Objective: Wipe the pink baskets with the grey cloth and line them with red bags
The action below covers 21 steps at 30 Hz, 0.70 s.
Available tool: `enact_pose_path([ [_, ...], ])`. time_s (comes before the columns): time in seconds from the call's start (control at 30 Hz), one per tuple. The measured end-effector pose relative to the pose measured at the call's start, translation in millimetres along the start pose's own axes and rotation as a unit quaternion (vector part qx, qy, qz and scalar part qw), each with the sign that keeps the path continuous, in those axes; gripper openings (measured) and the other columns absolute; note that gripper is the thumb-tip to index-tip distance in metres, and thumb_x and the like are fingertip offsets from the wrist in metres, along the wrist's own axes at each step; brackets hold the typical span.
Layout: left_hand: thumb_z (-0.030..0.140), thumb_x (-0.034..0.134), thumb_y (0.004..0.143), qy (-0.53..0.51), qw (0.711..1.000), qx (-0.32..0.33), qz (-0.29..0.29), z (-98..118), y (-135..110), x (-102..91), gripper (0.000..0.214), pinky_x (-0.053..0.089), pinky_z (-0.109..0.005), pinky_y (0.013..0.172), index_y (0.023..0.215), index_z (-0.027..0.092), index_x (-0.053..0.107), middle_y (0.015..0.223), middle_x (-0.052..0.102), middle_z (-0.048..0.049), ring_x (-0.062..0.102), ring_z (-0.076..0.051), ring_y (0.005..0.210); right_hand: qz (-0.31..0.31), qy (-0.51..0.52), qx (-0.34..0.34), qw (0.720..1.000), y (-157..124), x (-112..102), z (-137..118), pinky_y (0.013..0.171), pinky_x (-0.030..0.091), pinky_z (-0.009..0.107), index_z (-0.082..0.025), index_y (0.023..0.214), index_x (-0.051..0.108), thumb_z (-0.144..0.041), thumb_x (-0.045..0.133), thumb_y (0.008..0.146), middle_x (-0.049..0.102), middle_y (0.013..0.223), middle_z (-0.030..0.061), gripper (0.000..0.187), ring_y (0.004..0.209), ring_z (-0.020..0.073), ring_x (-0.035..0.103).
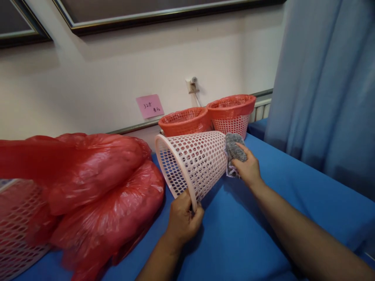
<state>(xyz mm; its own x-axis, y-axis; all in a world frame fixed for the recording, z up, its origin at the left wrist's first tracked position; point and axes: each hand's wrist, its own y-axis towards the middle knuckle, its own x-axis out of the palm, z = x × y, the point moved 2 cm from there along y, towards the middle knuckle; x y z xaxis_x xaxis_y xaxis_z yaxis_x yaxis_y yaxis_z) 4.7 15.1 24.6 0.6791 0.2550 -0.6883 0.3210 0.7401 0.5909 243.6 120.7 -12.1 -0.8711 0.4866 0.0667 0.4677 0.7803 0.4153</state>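
A pale pink perforated plastic wastebasket (202, 156) lies tilted on its side above the blue surface, its mouth toward the left. My left hand (184, 214) grips its rim from below, fingers inside and thumb outside. At the basket's base, my right hand (247, 166) presses a grey cloth (235, 147) against the bottom, thumb and fingers closed on the cloth. A whitish fringe hangs under the cloth; I cannot make out what it belongs to.
Two wastebaskets with red liners, one left (186, 123) and one right (234, 117), stand by the wall. Red plastic bags (108, 191) fill the left, beside another perforated basket (17, 230). A blue curtain (322, 86) hangs at right. A pink note (150, 106) and a socket (192, 85) are on the wall.
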Motion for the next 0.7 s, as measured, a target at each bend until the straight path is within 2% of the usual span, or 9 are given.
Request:
enact_pose_path([
  [0.07, 0.012, 0.050, 0.078, 0.000, 1.000, 0.001, -0.005, -0.9, -0.3, 1.0, 0.013, 0.047, -0.028, 0.060, 0.075, 0.019, 0.061, 0.070, 0.060, -0.0018, 0.057, -0.016, 0.063, -0.076, -0.027, -0.146, 0.986, -26.4, 3.8, -19.0, 0.110, 0.050, 0.048, -0.027, 0.131, 0.067, -0.014, 0.063, 0.071, 0.061, 0.136, 0.0078, 0.061, 0.122, 0.0272, 0.064],
  [0.13, 0.012, 0.049, 0.077, -0.015, 1.000, 0.006, -0.012, -2.0, -0.3, 1.5, 0.017, 0.051, -0.030, 0.066, 0.084, 0.018, 0.064, 0.078, 0.065, -0.0036, 0.061, -0.018, 0.069, -0.181, -0.027, -0.272, 0.945, -58.4, 7.5, -37.8, 0.110, 0.052, 0.045, -0.032, 0.138, 0.062, -0.010, 0.062, 0.074, 0.046, 0.152, 0.0066, 0.067, 0.131, 0.0273, 0.059],
  [0.23, 0.014, 0.050, 0.078, -0.034, 0.999, 0.013, -0.034, -4.3, -0.3, 2.1, 0.018, 0.053, -0.032, 0.071, 0.088, 0.019, 0.064, 0.086, 0.069, -0.0055, 0.064, -0.021, 0.077, -0.274, -0.010, -0.363, 0.891, -87.6, 10.2, -51.4, 0.107, 0.055, 0.043, -0.034, 0.143, 0.057, -0.009, 0.062, 0.076, 0.031, 0.162, 0.0057, 0.072, 0.136, 0.0288, 0.056],
  [0.33, 0.013, 0.049, 0.079, -0.017, 0.998, -0.013, -0.052, -9.6, -0.5, 3.2, 0.014, 0.052, -0.032, 0.070, 0.082, 0.019, 0.062, 0.082, 0.066, -0.0050, 0.062, -0.020, 0.073, -0.206, -0.028, -0.303, 0.930, -70.8, 11.0, -38.8, 0.108, 0.054, 0.045, -0.033, 0.138, 0.061, -0.010, 0.061, 0.076, 0.043, 0.154, 0.0061, 0.067, 0.132, 0.0278, 0.059],
  [0.43, 0.011, 0.049, 0.078, 0.002, 0.997, -0.036, -0.073, -14.5, -0.7, 5.2, 0.013, 0.050, -0.030, 0.067, 0.076, 0.019, 0.058, 0.077, 0.062, -0.0033, 0.058, -0.018, 0.069, -0.065, -0.054, -0.113, 0.990, -24.2, 7.2, -7.6, 0.110, 0.051, 0.051, -0.028, 0.131, 0.068, -0.013, 0.062, 0.071, 0.060, 0.134, 0.0078, 0.061, 0.121, 0.0281, 0.065],
  [0.5, 0.010, 0.050, 0.076, 0.013, 0.995, -0.034, -0.094, -15.1, -0.6, 7.0, 0.012, 0.050, -0.030, 0.067, 0.072, 0.020, 0.055, 0.077, 0.062, -0.0031, 0.058, -0.018, 0.070, -0.001, -0.030, 0.027, 0.999, 2.9, 2.7, 11.5, 0.106, 0.053, 0.054, -0.022, 0.129, 0.068, -0.016, 0.064, 0.067, 0.068, 0.119, 0.0086, 0.062, 0.111, 0.0295, 0.068],
  [0.57, 0.009, 0.052, 0.075, 0.021, 0.992, -0.029, -0.123, -13.6, -0.3, 9.1, 0.012, 0.052, -0.031, 0.070, 0.073, 0.020, 0.057, 0.081, 0.064, -0.0040, 0.061, -0.020, 0.074, 0.020, -0.006, 0.099, 0.995, 15.4, -0.3, 19.3, 0.103, 0.054, 0.057, -0.018, 0.130, 0.067, -0.017, 0.065, 0.065, 0.071, 0.111, 0.0090, 0.065, 0.106, 0.0306, 0.069],
  [0.63, 0.008, 0.053, 0.074, 0.023, 0.989, -0.029, -0.144, -11.5, 0.1, 10.8, 0.017, 0.054, -0.033, 0.074, 0.081, 0.020, 0.062, 0.087, 0.068, -0.0051, 0.064, -0.021, 0.079, 0.006, -0.008, 0.050, 0.999, 10.4, -0.6, 11.6, 0.106, 0.052, 0.057, -0.018, 0.131, 0.066, -0.016, 0.065, 0.067, 0.069, 0.116, 0.0103, 0.064, 0.112, 0.0315, 0.068],
  [0.7, 0.007, 0.056, 0.074, 0.011, 0.991, -0.032, -0.132, -9.6, 0.8, 11.1, 0.023, 0.056, -0.034, 0.075, 0.088, 0.021, 0.067, 0.089, 0.070, -0.0057, 0.066, -0.023, 0.080, -0.046, -0.026, -0.084, 0.995, -10.7, 1.8, -7.8, 0.112, 0.047, 0.055, -0.022, 0.131, 0.067, -0.014, 0.063, 0.070, 0.062, 0.131, 0.0105, 0.062, 0.123, 0.0311, 0.063],
])
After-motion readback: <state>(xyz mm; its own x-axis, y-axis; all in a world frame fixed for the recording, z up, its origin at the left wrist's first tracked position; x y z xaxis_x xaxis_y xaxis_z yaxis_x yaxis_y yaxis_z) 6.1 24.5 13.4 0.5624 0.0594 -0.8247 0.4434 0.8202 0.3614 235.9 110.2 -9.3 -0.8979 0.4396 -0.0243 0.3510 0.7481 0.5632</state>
